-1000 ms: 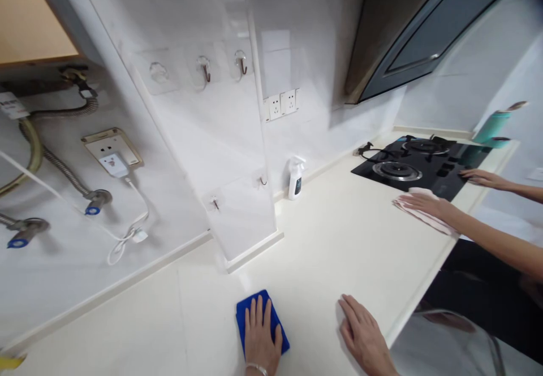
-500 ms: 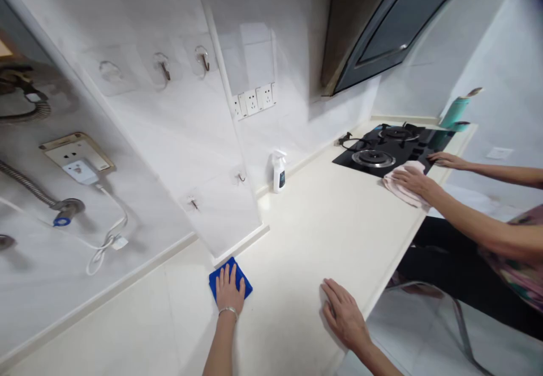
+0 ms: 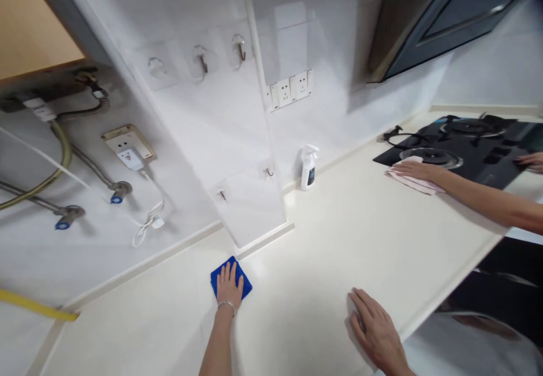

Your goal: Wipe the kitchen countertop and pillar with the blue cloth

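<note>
My left hand (image 3: 229, 286) lies flat on a folded blue cloth (image 3: 218, 270), pressing it against the pale countertop (image 3: 292, 302). Its fingers are spread, and a thin bracelet circles the wrist. The cloth sits just in front of the wall pillar's base. Near the counter's front edge, my right hand (image 3: 375, 328) rests on the bare surface with fingers stretched out and nothing visible in it. Behind, by the wall, a white spray bottle (image 3: 309, 168) stands upright, apart from both hands.
At the right, another person's hand (image 3: 409, 169) presses a pink cloth (image 3: 418, 184) beside the black gas hob (image 3: 470, 150). A range hood (image 3: 445, 25) overhangs. Hoses, sockets and a plugged-in white cable (image 3: 159, 195) line the left wall. A yellow pipe (image 3: 38, 305) emerges lower left.
The view has swung left. My left hand and the blue cloth have slid left along the counter, away from the pillar's corner. The other person's pink cloth has shifted toward the hob's near-left corner.
</note>
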A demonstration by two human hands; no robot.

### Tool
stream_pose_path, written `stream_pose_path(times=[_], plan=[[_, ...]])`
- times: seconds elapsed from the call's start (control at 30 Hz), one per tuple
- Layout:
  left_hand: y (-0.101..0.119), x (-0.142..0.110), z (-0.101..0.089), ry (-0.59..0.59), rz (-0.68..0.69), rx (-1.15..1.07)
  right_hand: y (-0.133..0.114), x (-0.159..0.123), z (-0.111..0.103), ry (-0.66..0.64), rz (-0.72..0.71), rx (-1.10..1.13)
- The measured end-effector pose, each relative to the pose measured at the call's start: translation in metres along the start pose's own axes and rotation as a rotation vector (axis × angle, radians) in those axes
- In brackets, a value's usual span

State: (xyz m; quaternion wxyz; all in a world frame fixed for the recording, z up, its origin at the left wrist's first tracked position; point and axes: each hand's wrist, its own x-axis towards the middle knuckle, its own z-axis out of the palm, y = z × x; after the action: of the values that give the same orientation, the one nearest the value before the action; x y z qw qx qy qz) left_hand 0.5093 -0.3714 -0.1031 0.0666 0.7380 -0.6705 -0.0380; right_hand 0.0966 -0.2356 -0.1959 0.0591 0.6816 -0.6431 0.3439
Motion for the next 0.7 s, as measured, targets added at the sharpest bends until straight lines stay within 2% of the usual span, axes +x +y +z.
stream_pose_path(times=[0.1,0.2,0.3,0.37,0.5,0.7], plan=[[0.003,0.005,0.001,-0.01,-0.052,0.01,0.0,0.0,0.0,0.017,-0.01,0.002],[0.013,-0.004,0.013,0.012,-0.1,0.026,-0.001,0.0,0.0,0.022,-0.006,-0.009],[0.02,-0.012,0.024,0.081,-0.115,0.06,-0.001,-0.001,0.0,-0.002,-0.014,-0.024],[0.02,-0.008,0.027,0.13,-0.112,0.087,-0.001,-0.001,-0.001,-0.017,-0.014,-0.032],[0.008,0.023,0.022,0.136,-0.045,0.081,0.002,-0.004,-0.001,-0.034,-0.016,-0.045],[-0.004,0.074,0.01,0.064,-0.011,0.051,0.011,-0.005,0.002,-0.04,-0.082,-0.092]])
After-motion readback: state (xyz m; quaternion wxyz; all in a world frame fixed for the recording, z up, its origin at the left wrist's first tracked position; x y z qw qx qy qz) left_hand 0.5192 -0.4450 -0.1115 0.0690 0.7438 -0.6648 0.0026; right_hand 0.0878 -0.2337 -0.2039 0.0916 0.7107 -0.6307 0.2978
